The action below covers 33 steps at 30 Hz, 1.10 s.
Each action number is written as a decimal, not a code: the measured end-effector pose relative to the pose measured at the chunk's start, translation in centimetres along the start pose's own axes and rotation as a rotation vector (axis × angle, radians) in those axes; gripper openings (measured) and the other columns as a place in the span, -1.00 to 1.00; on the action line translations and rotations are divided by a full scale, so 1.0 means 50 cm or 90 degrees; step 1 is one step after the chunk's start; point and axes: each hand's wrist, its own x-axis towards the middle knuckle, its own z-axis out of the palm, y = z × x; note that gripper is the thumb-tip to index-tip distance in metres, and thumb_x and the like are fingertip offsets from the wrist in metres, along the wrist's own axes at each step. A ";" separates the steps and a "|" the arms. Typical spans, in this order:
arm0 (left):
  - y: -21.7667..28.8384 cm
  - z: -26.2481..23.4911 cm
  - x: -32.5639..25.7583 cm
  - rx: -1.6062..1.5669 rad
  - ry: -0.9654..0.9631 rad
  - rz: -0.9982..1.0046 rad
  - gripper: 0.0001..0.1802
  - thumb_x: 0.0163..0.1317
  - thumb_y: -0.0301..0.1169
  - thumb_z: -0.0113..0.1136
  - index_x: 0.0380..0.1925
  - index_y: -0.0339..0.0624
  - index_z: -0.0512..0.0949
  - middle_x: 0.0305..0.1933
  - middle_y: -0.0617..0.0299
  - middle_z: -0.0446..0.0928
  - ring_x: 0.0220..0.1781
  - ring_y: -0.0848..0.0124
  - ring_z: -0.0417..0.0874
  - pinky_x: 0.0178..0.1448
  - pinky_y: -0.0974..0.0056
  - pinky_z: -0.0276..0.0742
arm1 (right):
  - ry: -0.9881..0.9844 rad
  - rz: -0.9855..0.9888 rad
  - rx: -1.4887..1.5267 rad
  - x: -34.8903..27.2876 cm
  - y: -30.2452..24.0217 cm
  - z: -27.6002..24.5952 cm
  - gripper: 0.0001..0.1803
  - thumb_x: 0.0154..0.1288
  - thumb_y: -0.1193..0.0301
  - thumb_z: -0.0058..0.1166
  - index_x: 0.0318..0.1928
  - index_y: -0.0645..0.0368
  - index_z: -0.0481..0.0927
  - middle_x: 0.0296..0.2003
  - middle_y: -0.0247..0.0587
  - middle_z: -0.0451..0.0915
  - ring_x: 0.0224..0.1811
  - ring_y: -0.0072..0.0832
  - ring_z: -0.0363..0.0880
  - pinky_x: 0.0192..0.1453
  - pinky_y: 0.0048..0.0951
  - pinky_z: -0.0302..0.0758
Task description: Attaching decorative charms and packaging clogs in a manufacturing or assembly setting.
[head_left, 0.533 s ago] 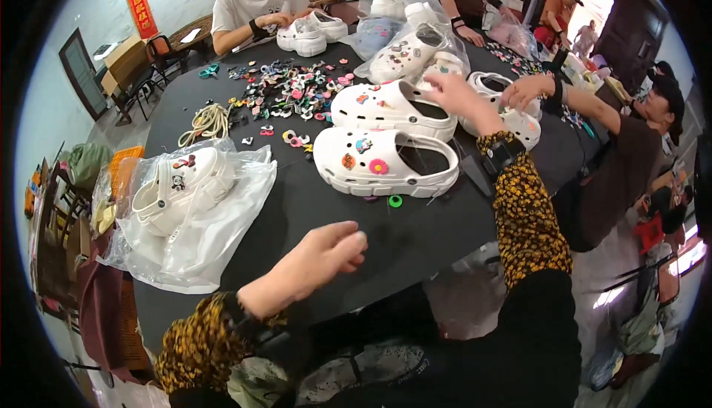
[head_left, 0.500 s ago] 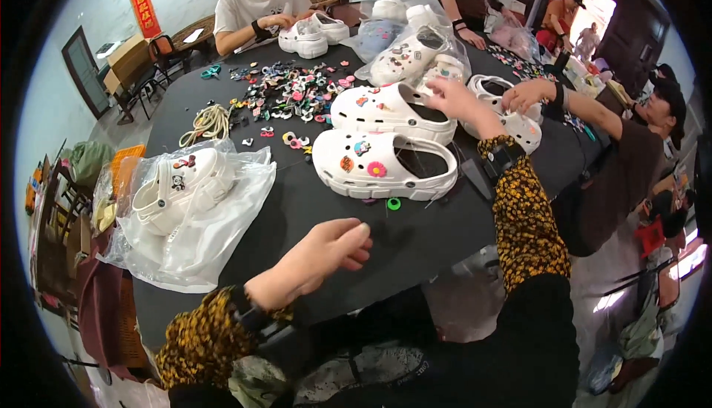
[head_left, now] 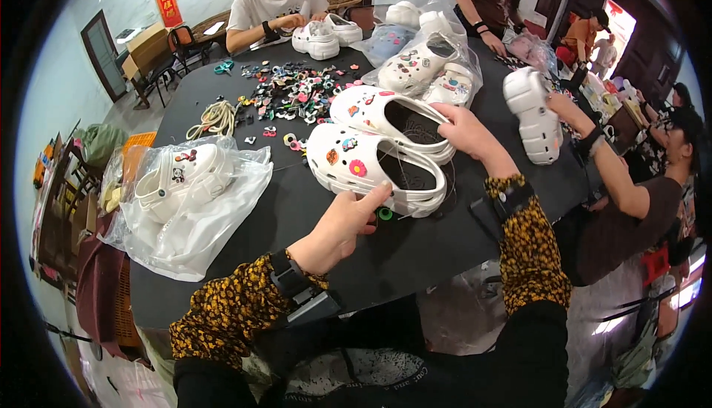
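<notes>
Two white clogs lie side by side in front of me, heels toward the right, with colourful charms on their tops. My left hand (head_left: 343,224) is closed on the outer side of the near clog (head_left: 326,157), its thumb against the upper edge of the sole. Across the pair, my right hand (head_left: 469,135) grips the far clog (head_left: 354,110) by the rim near its heel. The clogs touch along their inner sides. A small green ring-shaped piece (head_left: 384,214) shows on the table just by my left fingertips.
Left of the pair lies a bagged white clog (head_left: 185,185). Loose charms (head_left: 297,85) are heaped beyond it, beside a bundle of cord (head_left: 215,120). More bagged clogs (head_left: 415,63) stand behind. At right, a co-worker's hand (head_left: 567,111) holds up a white clog (head_left: 530,115).
My left hand has moved up and right onto the near clog. My right hand has come down onto the far clog's heel. The clogs have tilted and drawn together; the co-worker's clog is lifted.
</notes>
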 end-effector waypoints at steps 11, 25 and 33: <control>0.020 -0.059 -0.032 -0.015 0.252 0.287 -0.48 0.03 -0.49 0.32 -0.03 -0.37 0.32 -0.06 0.07 0.50 -0.04 0.37 0.54 0.02 0.27 0.50 | 0.285 -0.106 0.030 -0.151 -0.084 0.136 -0.39 0.06 0.55 0.01 0.21 0.38 0.32 0.02 0.08 0.37 -0.03 -0.21 0.45 0.10 -0.31 0.41; 0.113 -0.318 -0.213 0.317 0.312 0.366 -0.49 0.10 -0.67 -0.16 0.12 -0.37 0.44 -0.26 0.32 0.57 -0.30 0.55 0.52 -0.13 0.43 0.45 | 0.142 -0.111 0.277 -0.354 -0.280 0.398 -0.34 0.19 0.45 0.16 0.29 0.22 0.21 0.13 -0.05 0.26 0.13 -0.31 0.29 0.10 -0.40 0.35; 0.055 -0.417 -0.235 0.919 0.400 0.520 -0.56 0.21 -0.40 0.10 0.08 -0.37 0.44 0.13 -0.14 0.46 0.07 -0.04 0.50 0.14 0.10 0.41 | -0.149 -0.151 0.319 -0.337 -0.288 0.448 -0.48 0.23 0.51 0.07 0.22 0.19 0.35 0.14 -0.17 0.33 0.13 -0.42 0.37 0.17 -0.38 0.37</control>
